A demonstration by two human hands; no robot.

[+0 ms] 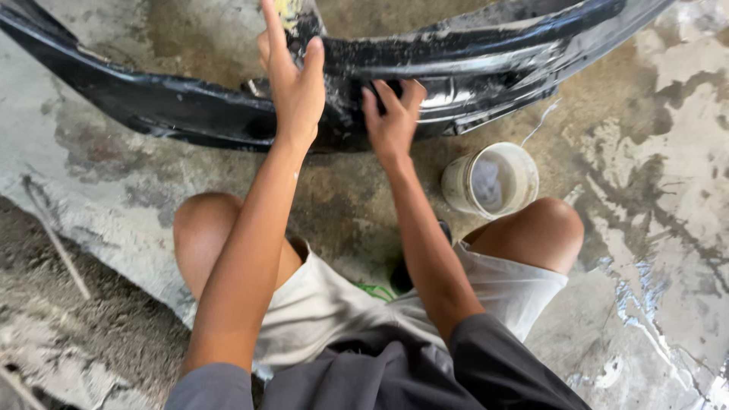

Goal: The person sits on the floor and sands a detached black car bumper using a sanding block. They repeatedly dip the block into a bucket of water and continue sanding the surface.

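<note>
A wet, stained concrete floor (645, 250) fills the view, with the widest open stretch seen at the right and a rougher, gritty patch at the lower left, where a thin stick (57, 239) is laid. Across the top a long black curved panel (175, 106), wet and glossy, is spread almost from edge to edge; its ends are cut off by the frame at the upper left and upper right, and its lower edge is set close to the floor just ahead of the knees. Little room is left between that lower edge and the bent knees; more is left to either side of the arms. A small whitish bucket (524, 163) with cloudy water is stood on the floor just beside the right knee, under the panel's right half and apart from it.

Both arms are stretched forward from a squat. The left hand (292, 83) is raised against the panel's middle, fingers extended upward and loosely together, the palm turned towards the surface; whether anything is held cannot be told. The right hand (393, 121) is pressed on the panel just beside it, fingers curled over something dark that cannot be made out
</note>
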